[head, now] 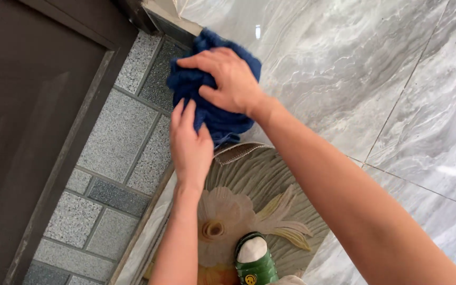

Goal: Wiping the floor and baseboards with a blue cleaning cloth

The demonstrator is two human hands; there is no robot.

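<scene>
Both arms reach forward and down from the bottom edge of the view. The right hand [231, 82] comes in from the lower right, wrist bent, palm down on top of a bunched dark blue cloth [217, 119]; its fingers [199, 62] curl over the cloth's upper left part and grip it. The left hand [190, 145] rises from below, back of the hand toward the camera, its fingers [181, 112] stretched upward and pushed into the lower folds of the cloth, closed against it rather than spread. The two hands nearly touch, the right just above the left.

The cloth hangs between and behind the fingers, held up in the air. Below the left wrist lies a doormat [249, 190] with a fish pattern, on a grey marbled floor [397, 79]. Left of the fingers runs a strip of speckled grey paving [117, 137], and beyond it a dark door [22, 105]. Under the left forearm a foot in a green sandal [253, 261] stands on the doormat.
</scene>
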